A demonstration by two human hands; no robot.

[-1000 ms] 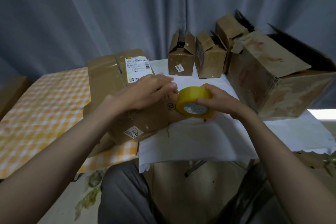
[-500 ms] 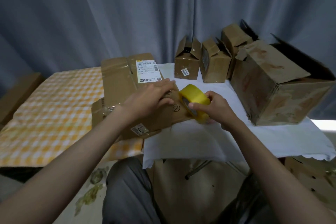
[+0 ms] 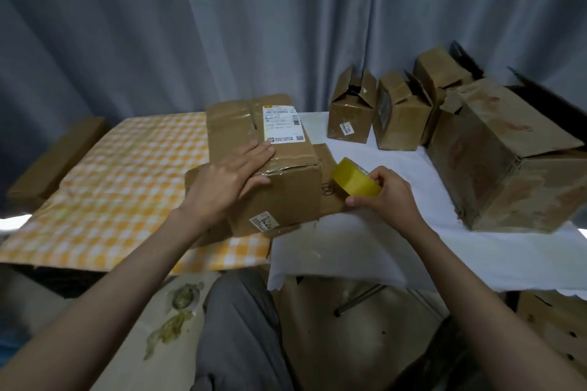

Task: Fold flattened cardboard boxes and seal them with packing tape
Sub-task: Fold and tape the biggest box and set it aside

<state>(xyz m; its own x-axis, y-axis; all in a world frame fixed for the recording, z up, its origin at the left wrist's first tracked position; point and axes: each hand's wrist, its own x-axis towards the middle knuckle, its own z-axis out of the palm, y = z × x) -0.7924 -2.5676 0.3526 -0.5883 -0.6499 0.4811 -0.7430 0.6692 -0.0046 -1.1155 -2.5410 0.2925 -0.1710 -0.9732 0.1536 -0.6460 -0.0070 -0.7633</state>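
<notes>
Two hands at work on one box (image 3: 263,165), which sits where the yellow check cloth (image 3: 127,174) meets the white cloth (image 3: 397,232), on top of a flat cardboard sheet (image 3: 330,184). Left hand (image 3: 228,178) lies flat on the box's top near its front edge, fingers straight and pointing toward the shipping label (image 3: 282,124), thumb hooked over the front edge; it presses, doesn't clasp. Right hand (image 3: 384,194) is just right of the box, fingers and thumb curled round the yellow tape roll (image 3: 355,176), which is tilted w/ its outer face toward the box.

Key relation: roll is just right of the box's right front corner, close but not touching as far as I can tell. Box's long axis runs front to back, away from the person; glossy old tape shows along the top. Free tape end not visible, can't tell if any is pulled out. Right hand is nearer the roll's work, so prob. it carries tape leftward onto the box while left hand pins it.

Right of the box, well apart: three small boxes (image 3: 349,114) w/ flaps up and a big stained box (image 3: 508,162)
</notes>
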